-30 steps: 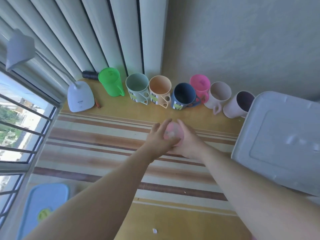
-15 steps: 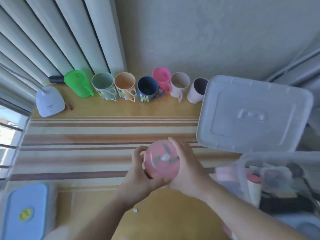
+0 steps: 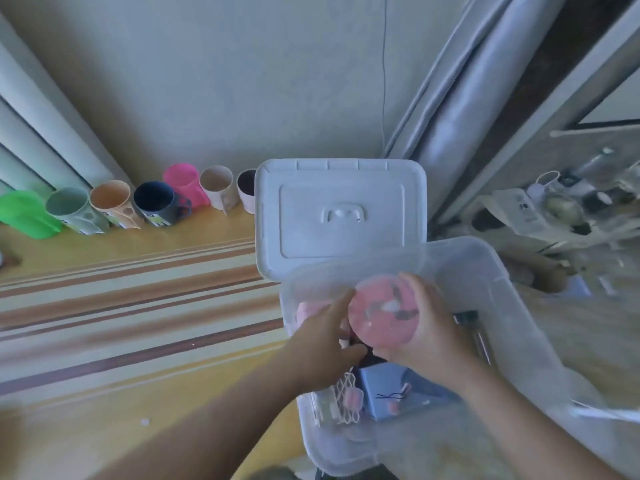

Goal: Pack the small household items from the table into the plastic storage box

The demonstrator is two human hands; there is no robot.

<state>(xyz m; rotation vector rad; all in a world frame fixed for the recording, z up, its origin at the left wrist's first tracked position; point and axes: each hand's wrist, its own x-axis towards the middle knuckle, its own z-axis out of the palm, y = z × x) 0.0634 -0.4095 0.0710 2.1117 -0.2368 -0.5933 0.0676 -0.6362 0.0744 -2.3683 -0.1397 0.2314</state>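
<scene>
Nearest, both forearms reach in over the clear box (image 3: 485, 268), which stands open at the right end of the table (image 3: 138, 341). The right hand (image 3: 429, 327) curls round a pink round item (image 3: 382, 315) and holds it just above the box's contents; the left hand (image 3: 322, 341) lies against its left side, forefinger stretched along the rim, thumb tucked beneath. Under them in the box lie a blue packet (image 3: 384, 393), white netting (image 3: 346, 393) and other small things too blurred to name. The table is yellow wood-look with brown and pale stripes running across it. Beyond the box its white lid (image 3: 341, 216) lies flat on the table. Left of the lid a row of cups (image 3: 156, 202) stands along the far edge, green through to dark, against a plain pale wall (image 3: 225, 81). Vertical blinds (image 3: 34, 133) hang far left; a grey curtain (image 3: 467, 116) falls far right, with blurred clutter (image 3: 571, 209) beside it.
</scene>
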